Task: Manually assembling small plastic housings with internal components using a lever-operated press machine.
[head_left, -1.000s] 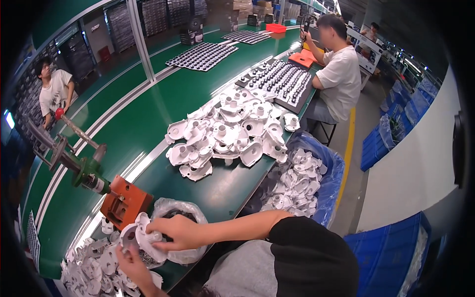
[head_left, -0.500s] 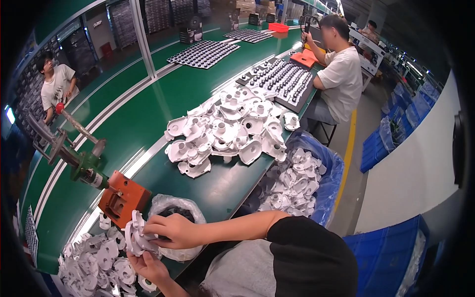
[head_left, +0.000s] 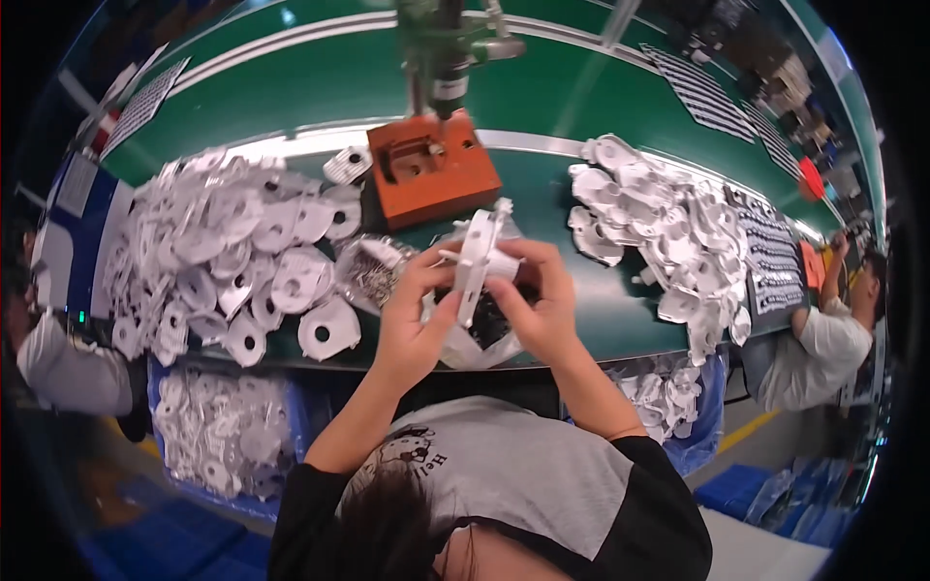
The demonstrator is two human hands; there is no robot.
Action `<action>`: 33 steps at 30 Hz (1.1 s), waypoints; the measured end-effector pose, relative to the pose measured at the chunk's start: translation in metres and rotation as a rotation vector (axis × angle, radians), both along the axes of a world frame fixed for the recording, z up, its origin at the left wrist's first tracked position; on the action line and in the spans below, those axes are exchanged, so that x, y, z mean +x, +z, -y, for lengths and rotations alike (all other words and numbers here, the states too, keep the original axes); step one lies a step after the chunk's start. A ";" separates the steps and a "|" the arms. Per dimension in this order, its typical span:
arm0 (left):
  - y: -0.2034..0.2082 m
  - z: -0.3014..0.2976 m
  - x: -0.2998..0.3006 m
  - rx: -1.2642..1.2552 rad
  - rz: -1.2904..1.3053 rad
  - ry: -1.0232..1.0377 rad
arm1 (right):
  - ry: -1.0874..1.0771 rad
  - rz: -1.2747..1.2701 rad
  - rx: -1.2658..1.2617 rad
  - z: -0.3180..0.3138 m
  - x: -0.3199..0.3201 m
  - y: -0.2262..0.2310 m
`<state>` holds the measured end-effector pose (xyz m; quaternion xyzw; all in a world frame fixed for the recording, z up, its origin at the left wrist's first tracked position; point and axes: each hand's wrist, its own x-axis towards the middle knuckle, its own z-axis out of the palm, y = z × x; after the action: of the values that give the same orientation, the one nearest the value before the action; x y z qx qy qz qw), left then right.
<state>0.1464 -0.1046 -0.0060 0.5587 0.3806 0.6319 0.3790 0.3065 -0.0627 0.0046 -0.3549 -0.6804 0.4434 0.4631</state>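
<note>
In front of me, at the middle of the bench, I hold a white moulded plastic part point(head_left: 477, 254) on edge. My left hand point(head_left: 418, 308) has its fingers and thumb closed on the part's left side. My right hand point(head_left: 539, 302) grips the right side, round its raised hub. Just under the part is a clear plastic bag point(head_left: 475, 354) of small dark pieces, partly hidden by my hands. Left of it lies another clear bag point(head_left: 373, 273) with small metallic pieces, perhaps screws. Beyond my hands stands an orange fixture block point(head_left: 436, 198) beneath a green press-like tool point(head_left: 449, 82).
White flat plastic parts point(head_left: 232, 228) are heaped at left, and white cupped parts point(head_left: 659, 218) at right. Blue-lined bins point(head_left: 300, 407) point(head_left: 712, 412) stand below the bench edge. A tray of dark-topped pieces point(head_left: 775, 257) lies near a co-worker point(head_left: 823, 339) at far right.
My view has swung from the right to face the bench squarely. The white part stays in both hands, now held on edge above the bag of dark pieces.
</note>
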 end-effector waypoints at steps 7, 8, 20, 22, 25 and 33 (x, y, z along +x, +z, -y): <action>-0.012 0.009 -0.013 -0.142 -0.011 0.001 | 0.060 0.015 -0.080 -0.005 -0.010 -0.001; -0.012 0.008 -0.014 -0.134 -0.004 -0.003 | 0.063 0.017 -0.083 -0.006 -0.010 -0.001; -0.016 0.009 -0.015 -0.328 0.124 0.014 | 0.033 0.297 0.228 -0.015 -0.014 -0.001; -0.012 0.007 -0.017 -0.354 0.237 -0.043 | 0.081 0.264 0.225 -0.018 -0.012 -0.002; -0.013 0.007 -0.013 -0.312 0.188 0.005 | 0.056 0.213 0.097 -0.012 -0.015 -0.007; -0.008 0.004 -0.005 -0.125 -0.379 0.257 | 0.031 0.125 -0.065 -0.007 -0.014 -0.023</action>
<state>0.1417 -0.1084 -0.0144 0.5898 0.5512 0.5341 0.2509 0.2926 -0.0561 -0.0181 -0.3863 -0.6985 0.4495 0.4011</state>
